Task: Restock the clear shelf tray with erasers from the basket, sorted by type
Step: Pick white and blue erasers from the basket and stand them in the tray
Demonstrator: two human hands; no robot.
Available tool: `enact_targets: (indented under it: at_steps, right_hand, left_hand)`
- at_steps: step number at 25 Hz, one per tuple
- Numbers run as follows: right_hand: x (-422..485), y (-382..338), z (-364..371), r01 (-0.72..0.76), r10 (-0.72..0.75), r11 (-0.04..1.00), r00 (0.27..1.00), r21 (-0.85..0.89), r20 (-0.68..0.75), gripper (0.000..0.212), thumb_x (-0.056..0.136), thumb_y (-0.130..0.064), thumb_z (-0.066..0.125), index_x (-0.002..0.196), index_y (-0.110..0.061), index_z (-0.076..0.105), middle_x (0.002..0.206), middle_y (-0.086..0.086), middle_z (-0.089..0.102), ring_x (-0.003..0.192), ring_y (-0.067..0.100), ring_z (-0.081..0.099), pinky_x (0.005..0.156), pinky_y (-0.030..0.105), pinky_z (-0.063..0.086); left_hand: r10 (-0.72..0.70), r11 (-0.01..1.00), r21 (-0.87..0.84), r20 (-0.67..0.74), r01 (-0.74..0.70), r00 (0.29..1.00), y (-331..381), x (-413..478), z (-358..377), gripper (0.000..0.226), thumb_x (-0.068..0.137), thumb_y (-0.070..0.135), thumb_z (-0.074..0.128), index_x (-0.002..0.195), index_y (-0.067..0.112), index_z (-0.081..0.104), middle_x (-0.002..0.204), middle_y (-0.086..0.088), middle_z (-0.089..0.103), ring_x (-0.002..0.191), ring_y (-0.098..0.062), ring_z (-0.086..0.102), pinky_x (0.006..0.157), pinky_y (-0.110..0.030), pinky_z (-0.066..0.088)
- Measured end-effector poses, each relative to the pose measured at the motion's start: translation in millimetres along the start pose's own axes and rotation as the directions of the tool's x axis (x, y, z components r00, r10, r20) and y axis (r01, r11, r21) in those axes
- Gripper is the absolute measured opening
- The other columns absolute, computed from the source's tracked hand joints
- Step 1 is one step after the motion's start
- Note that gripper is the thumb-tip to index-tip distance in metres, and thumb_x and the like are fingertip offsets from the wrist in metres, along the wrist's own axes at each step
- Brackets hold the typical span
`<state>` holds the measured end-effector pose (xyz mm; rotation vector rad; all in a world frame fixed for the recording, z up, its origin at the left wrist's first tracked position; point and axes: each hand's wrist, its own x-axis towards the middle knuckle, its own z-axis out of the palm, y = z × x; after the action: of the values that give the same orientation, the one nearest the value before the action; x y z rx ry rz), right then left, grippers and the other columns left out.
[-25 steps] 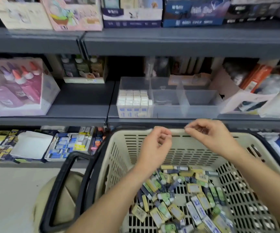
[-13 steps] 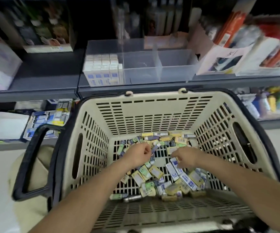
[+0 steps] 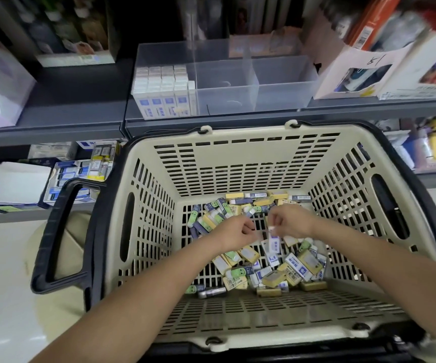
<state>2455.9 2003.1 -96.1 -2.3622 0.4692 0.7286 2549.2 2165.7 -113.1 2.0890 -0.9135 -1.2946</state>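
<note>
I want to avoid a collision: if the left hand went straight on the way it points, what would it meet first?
Probably the right hand, pinching a white-and-blue eraser just ahead; depth is unclear, so it might pass beside.

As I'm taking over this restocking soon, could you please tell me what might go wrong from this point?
The right hand pinches a white-and-blue eraser only by its end, so it may drop back into the mixed pile in the basket. The left compartment of the clear tray already looks packed with stocked erasers, so this one might end up in a wrong section.
</note>
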Motion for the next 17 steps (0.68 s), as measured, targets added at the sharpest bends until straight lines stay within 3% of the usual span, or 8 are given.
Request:
enact_targets:
  at_steps: [2, 4, 5, 7, 8, 10, 13, 17]
  right_hand:
    - [-1, -12, -6, 0.007, 0.003, 0.924, 1.0, 0.381, -0.025, 0.011, 0.084, -0.009, 0.065, 0.085, -0.015, 0.056, 0.077, 0.004, 0.065, 0.065, 0.007, 0.063, 0.057, 0.017, 0.05]
    - [-1, -18, -3, 0.002, 0.026, 0.836, 0.999, 0.548, -0.043, 0.006, 0.087, -0.007, 0.061, 0.091, -0.009, 0.057, 0.077, 0.005, 0.065, 0.06, 0.002, 0.064, 0.054, 0.014, 0.05]
    - [-1, -18, 1, -0.012, 0.045, 0.859, 0.998, 0.512, -0.052, 0.009, 0.089, -0.009, 0.059, 0.098, -0.007, 0.058, 0.082, 0.006, 0.066, 0.065, 0.002, 0.064, 0.058, 0.015, 0.051]
    - [-1, -10, 11, -0.026, 0.033, 0.987, 0.999, 0.158, -0.037, 0.023, 0.09, -0.018, 0.059, 0.112, -0.012, 0.058, 0.104, 0.005, 0.065, 0.087, 0.01, 0.063, 0.075, 0.021, 0.051]
    - [-1, -6, 19, -0.003, 0.003, 0.999, 1.0, -0.045, 0.008, 0.032, 0.09, -0.021, 0.059, 0.121, -0.015, 0.055, 0.116, 0.004, 0.061, 0.098, 0.015, 0.06, 0.083, 0.024, 0.047]
    - [-1, -1, 32, 0.064, -0.032, 0.962, 0.992, -0.265, 0.123, 0.049, 0.089, -0.022, 0.059, 0.136, -0.017, 0.044, 0.132, 0.004, 0.048, 0.111, 0.021, 0.054, 0.089, 0.026, 0.041]
    - [0, 0, 43, 0.109, -0.048, 0.933, 0.982, -0.344, 0.181, 0.046, 0.087, -0.022, 0.062, 0.129, -0.019, 0.045, 0.128, 0.004, 0.042, 0.104, 0.024, 0.055, 0.085, 0.032, 0.045]
    - [1, -1, 30, 0.049, -0.02, 0.983, 0.986, -0.175, 0.166, 0.023, 0.084, -0.022, 0.066, 0.094, -0.021, 0.044, 0.086, -0.006, 0.05, 0.077, 0.013, 0.051, 0.063, 0.025, 0.042]
  left_hand:
    - [-0.03, 0.994, -0.108, 0.002, 0.03, 1.0, 5, -1, 0, 0.039, 0.09, 0.025, 0.06, 0.122, 0.006, 0.052, 0.118, -0.01, 0.06, 0.096, -0.02, 0.058, 0.08, -0.031, 0.05]
    - [-0.077, 0.98, -0.183, -0.015, 0.073, 0.997, 8, -1, -3, 0.034, 0.093, 0.02, 0.054, 0.123, 0.003, 0.052, 0.117, -0.013, 0.059, 0.09, -0.021, 0.057, 0.075, -0.034, 0.053]
    - [-0.107, 0.975, -0.198, -0.015, 0.102, 0.994, 7, -2, -5, 0.034, 0.095, 0.019, 0.052, 0.125, 0.004, 0.051, 0.116, -0.012, 0.057, 0.087, -0.021, 0.057, 0.074, -0.035, 0.054]
    - [-0.176, 0.957, -0.229, 0.017, 0.175, 0.984, 4, -3, -10, 0.037, 0.097, 0.017, 0.047, 0.132, 0.007, 0.045, 0.118, -0.013, 0.058, 0.083, -0.019, 0.058, 0.069, -0.03, 0.053]
    - [-0.209, 0.944, -0.252, 0.043, 0.213, 0.977, 1, -3, -12, 0.038, 0.097, 0.014, 0.045, 0.135, 0.008, 0.043, 0.118, -0.014, 0.059, 0.081, -0.017, 0.058, 0.067, -0.026, 0.052]
    - [-0.251, 0.918, -0.3, 0.073, 0.261, 0.965, -4, -4, -15, 0.04, 0.096, 0.006, 0.044, 0.135, 0.008, 0.043, 0.124, -0.016, 0.057, 0.083, -0.016, 0.059, 0.069, -0.023, 0.053]
    - [-0.26, 0.907, -0.328, 0.051, 0.263, 0.964, -8, -3, -17, 0.041, 0.093, 0.002, 0.049, 0.133, 0.006, 0.046, 0.123, -0.016, 0.056, 0.086, -0.019, 0.061, 0.07, -0.025, 0.052]
    - [-0.253, 0.914, -0.341, -0.051, 0.221, 0.966, -11, 0, -23, 0.039, 0.087, 0.005, 0.06, 0.125, 0.003, 0.052, 0.085, -0.011, 0.063, 0.061, -0.015, 0.053, 0.053, -0.022, 0.043]
